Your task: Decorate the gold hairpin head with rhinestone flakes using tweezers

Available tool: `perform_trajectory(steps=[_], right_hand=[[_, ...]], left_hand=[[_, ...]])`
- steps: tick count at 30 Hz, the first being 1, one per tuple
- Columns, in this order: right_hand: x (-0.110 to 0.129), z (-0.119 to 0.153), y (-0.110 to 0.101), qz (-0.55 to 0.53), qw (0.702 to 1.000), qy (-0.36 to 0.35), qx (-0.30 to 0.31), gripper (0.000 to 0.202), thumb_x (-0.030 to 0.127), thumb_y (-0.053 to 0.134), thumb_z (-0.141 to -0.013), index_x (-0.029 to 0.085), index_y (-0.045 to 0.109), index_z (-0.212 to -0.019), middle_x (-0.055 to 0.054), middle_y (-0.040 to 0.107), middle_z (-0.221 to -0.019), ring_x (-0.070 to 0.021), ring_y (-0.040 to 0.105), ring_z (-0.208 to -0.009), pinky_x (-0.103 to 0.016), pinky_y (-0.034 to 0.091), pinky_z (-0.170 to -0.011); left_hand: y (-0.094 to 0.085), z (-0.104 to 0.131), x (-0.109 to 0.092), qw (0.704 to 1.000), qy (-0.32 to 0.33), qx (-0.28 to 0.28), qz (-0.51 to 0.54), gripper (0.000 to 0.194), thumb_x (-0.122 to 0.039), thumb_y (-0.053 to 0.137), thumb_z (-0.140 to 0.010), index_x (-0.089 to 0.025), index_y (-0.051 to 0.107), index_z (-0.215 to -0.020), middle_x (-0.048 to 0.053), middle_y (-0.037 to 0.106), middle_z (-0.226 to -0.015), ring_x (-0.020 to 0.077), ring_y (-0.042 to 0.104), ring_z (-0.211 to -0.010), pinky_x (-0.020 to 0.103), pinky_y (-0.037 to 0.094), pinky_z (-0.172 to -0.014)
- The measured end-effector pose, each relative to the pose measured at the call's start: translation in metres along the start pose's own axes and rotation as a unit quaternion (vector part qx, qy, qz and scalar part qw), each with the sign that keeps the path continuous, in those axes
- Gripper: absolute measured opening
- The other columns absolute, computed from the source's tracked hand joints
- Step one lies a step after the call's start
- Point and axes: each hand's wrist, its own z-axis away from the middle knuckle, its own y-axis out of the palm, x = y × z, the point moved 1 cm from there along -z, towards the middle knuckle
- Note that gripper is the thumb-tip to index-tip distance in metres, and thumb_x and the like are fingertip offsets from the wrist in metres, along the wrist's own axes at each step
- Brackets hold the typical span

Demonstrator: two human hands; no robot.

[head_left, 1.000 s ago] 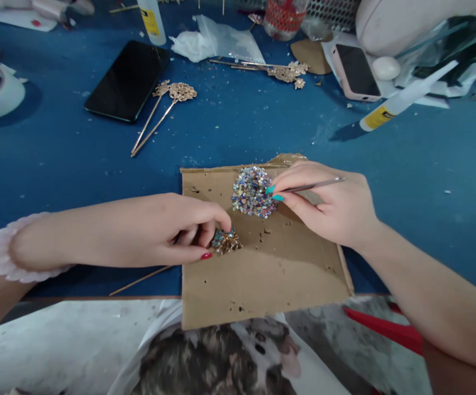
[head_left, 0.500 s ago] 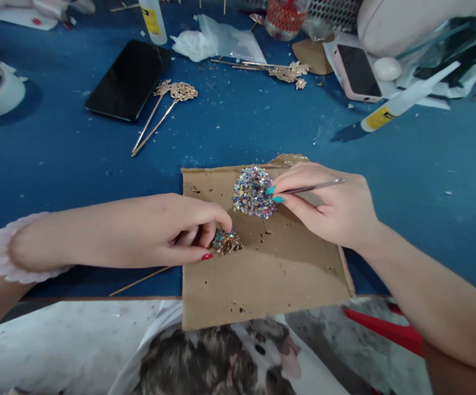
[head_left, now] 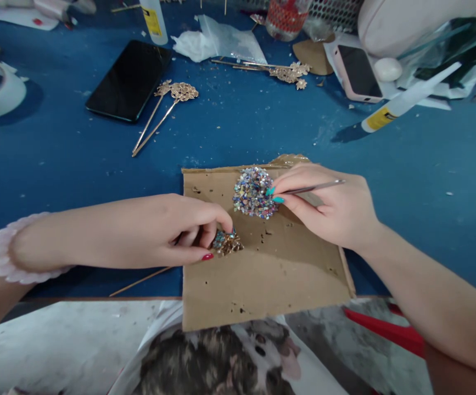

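Pinched between thumb and fingers of my right hand [head_left: 328,203] is a pair of slim metal tweezers [head_left: 314,187]. Their tip reaches into a pile of small multicoloured rhinestones [head_left: 253,192] on a piece of cardboard [head_left: 270,280]. My left hand [head_left: 192,230] is closed on a gold filigree hair ornament [head_left: 230,243] with some bluish stones on it, resting on the cardboard just below the pile. Part of the ornament is hidden by my fingers.
Gold hairpins [head_left: 155,120] lie beside a black tablet [head_left: 128,82]. Further back are more hairpins [head_left: 283,71], a plastic bag [head_left: 233,41], a pink phone [head_left: 357,71] and a glue bottle [head_left: 386,115]. A tape roll [head_left: 13,96] stands left; a thin stick [head_left: 139,281] lies near the table edge.
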Motion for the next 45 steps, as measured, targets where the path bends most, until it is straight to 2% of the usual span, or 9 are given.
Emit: perform_trajectory(steps=[8, 19, 25, 30, 37, 42, 45], right_hand=[[-0.001, 0.000, 0.000, 0.002, 1.000, 0.002, 0.001, 0.012, 0.010, 0.061, -0.094, 0.021, 0.065, -0.095, 0.000, 0.078, -0.094, -0.0153, 0.075, -0.092, -0.029, 0.062, -0.083], [0.000, 0.001, -0.003, -0.012, 1.000, 0.004, -0.014, 0.013, 0.009, 0.063, -0.094, 0.022, 0.064, -0.095, 0.000, 0.077, -0.093, -0.0138, 0.075, -0.091, -0.026, 0.060, -0.085], [0.009, 0.001, -0.005, -0.053, 0.998, 0.039, 0.007, 0.010, 0.014, 0.061, -0.096, 0.024, 0.063, -0.095, 0.001, 0.076, -0.092, -0.0142, 0.074, -0.088, -0.027, 0.059, -0.080], [0.021, 0.002, 0.000, -0.137, 0.990, 0.003, 0.037, 0.012, 0.009, 0.060, -0.095, 0.021, 0.062, -0.093, 0.001, 0.075, -0.088, -0.0127, 0.073, -0.086, -0.028, 0.060, -0.085], [0.024, 0.001, 0.003, -0.137, 0.989, -0.010, 0.056, 0.014, 0.008, 0.058, -0.096, 0.022, 0.062, -0.095, 0.000, 0.075, -0.089, -0.0126, 0.073, -0.088, -0.029, 0.060, -0.089], [0.020, 0.003, 0.004, -0.150, 0.987, -0.006, 0.050, 0.012, 0.007, 0.059, -0.095, 0.019, 0.062, -0.094, -0.002, 0.074, -0.088, -0.0133, 0.072, -0.085, -0.031, 0.061, -0.088], [0.020, 0.003, 0.004, -0.147, 0.988, -0.005, 0.053, 0.010, 0.009, 0.059, -0.095, 0.018, 0.063, -0.094, -0.002, 0.075, -0.089, -0.0131, 0.072, -0.086, -0.031, 0.061, -0.089]], left_hand=[[-0.002, -0.001, -0.003, 1.000, -0.005, 0.007, -0.001, 0.020, -0.025, 0.056, -0.092, -0.027, 0.060, -0.112, -0.007, 0.064, -0.078, 0.0058, 0.052, -0.054, 0.019, 0.038, -0.048], [-0.002, -0.002, -0.003, 1.000, -0.017, 0.012, -0.004, 0.019, -0.024, 0.056, -0.092, -0.027, 0.061, -0.110, -0.006, 0.064, -0.076, 0.0068, 0.052, -0.054, 0.019, 0.037, -0.048], [-0.001, -0.002, -0.003, 1.000, -0.018, 0.016, 0.000, 0.020, -0.025, 0.055, -0.092, -0.027, 0.060, -0.111, -0.006, 0.066, -0.080, 0.0074, 0.053, -0.057, 0.019, 0.038, -0.050], [-0.002, 0.000, -0.005, 1.000, -0.017, 0.013, 0.004, 0.020, -0.028, 0.055, -0.094, -0.026, 0.061, -0.113, -0.005, 0.066, -0.080, 0.0069, 0.054, -0.056, 0.019, 0.037, -0.049], [-0.002, -0.001, -0.002, 1.000, -0.007, 0.012, 0.008, 0.022, -0.028, 0.057, -0.094, -0.029, 0.059, -0.116, -0.007, 0.064, -0.079, 0.0065, 0.051, -0.053, 0.018, 0.037, -0.047], [-0.004, 0.003, -0.017, 0.999, -0.030, 0.002, -0.013, 0.020, -0.009, 0.050, -0.091, -0.024, 0.058, -0.100, -0.008, 0.056, -0.075, 0.0044, 0.043, -0.054, 0.016, 0.030, -0.048], [-0.009, 0.007, -0.022, 0.997, -0.071, 0.015, -0.040, 0.014, -0.010, 0.048, -0.093, -0.023, 0.054, -0.089, -0.008, 0.051, -0.070, 0.0057, 0.040, -0.056, 0.017, 0.029, -0.050]])
